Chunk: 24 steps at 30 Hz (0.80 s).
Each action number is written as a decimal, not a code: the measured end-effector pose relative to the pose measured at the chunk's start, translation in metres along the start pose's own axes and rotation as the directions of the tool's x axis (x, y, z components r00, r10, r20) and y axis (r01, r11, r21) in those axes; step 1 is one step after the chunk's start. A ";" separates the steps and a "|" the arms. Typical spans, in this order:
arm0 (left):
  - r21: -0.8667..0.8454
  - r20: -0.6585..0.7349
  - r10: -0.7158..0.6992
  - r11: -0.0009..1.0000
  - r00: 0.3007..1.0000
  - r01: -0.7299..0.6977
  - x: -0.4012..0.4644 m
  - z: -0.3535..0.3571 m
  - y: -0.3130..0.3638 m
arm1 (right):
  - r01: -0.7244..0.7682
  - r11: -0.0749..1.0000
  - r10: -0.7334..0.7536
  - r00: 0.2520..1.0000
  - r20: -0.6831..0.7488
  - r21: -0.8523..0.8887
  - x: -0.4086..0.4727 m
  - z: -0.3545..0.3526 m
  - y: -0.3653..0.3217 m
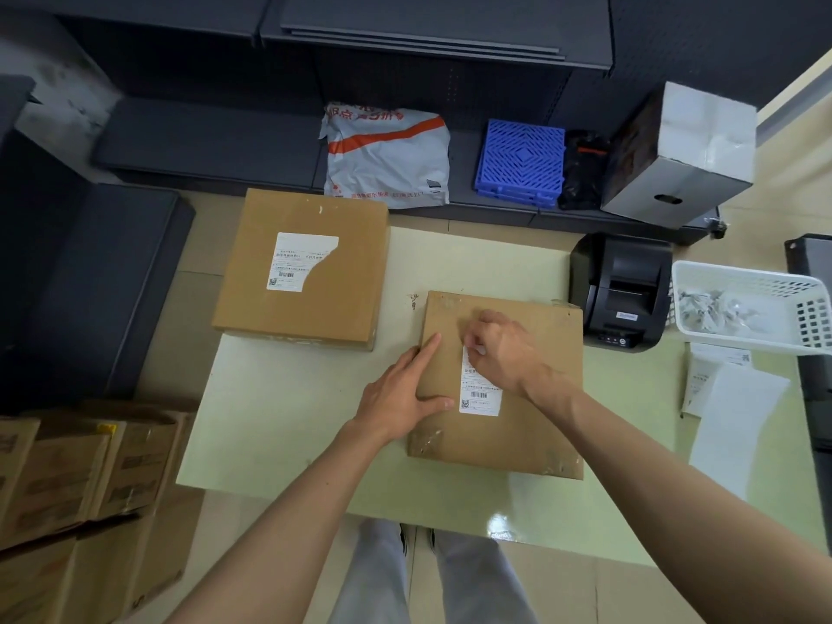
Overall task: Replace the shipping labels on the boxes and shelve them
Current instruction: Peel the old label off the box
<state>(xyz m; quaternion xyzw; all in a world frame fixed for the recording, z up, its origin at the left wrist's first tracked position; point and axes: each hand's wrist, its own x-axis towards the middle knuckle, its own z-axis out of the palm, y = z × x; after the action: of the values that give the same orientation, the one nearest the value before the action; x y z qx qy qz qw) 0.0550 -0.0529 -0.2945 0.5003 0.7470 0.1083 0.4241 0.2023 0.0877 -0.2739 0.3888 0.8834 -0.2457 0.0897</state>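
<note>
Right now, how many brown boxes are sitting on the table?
2. One box lies near the middle under both hands, its label being picked at. The other box sits at the far left corner, overhanging the edge, with a torn label.

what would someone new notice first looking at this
Most likely the two hands on the cardboard box at the table's centre: the left hand lies flat on its left edge while the right hand pinches the top of its shipping label. Next, the second box to the left, whose torn label lacks a corner.
</note>
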 end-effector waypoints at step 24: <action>-0.095 0.008 -0.008 0.995 1.000 0.008 -0.005 0.001 -0.003 | 0.154 0.983 -0.161 0.984 -0.073 -0.095 -0.003 0.003 0.012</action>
<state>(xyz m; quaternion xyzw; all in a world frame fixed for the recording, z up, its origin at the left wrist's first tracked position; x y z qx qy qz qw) 0.0543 -0.0585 -0.2944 0.4771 0.7414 0.1401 0.4507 0.2134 0.0912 -0.2799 0.3228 0.9244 -0.1965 0.0518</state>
